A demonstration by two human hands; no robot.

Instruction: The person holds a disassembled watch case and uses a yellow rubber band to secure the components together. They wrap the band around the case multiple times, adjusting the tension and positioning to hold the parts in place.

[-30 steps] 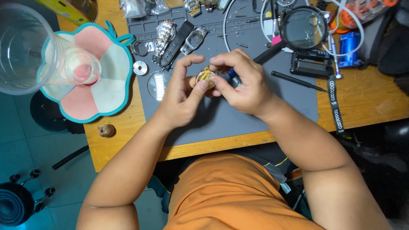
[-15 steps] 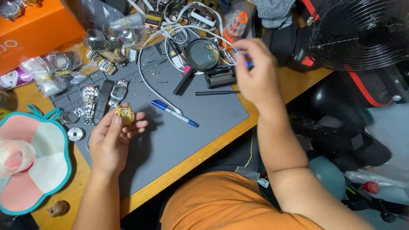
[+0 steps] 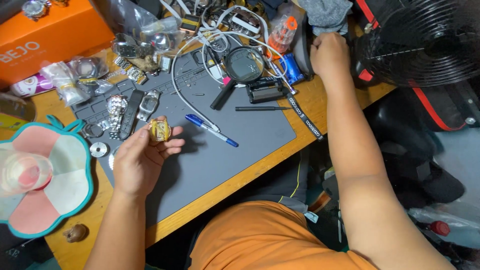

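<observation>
Fingers [image 3: 167,140] of your left hand [image 3: 142,160] pinched the small gold watch case [image 3: 160,130] by its rim; it looked light, rigid, fragile. Whether your right hand [image 3: 329,52] grasped anything, I couldn't tell.

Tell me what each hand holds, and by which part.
Left hand pinches a small gold watch case by its edges, fingertips only. Right hand reaches into the clutter; its grip cannot be told.

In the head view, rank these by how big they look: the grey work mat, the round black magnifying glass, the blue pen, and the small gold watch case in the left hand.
1. Grey work mat
2. Round black magnifying glass
3. Blue pen
4. Small gold watch case, pinched in the left hand

The glass with its handle and the pen run close in length.
</observation>
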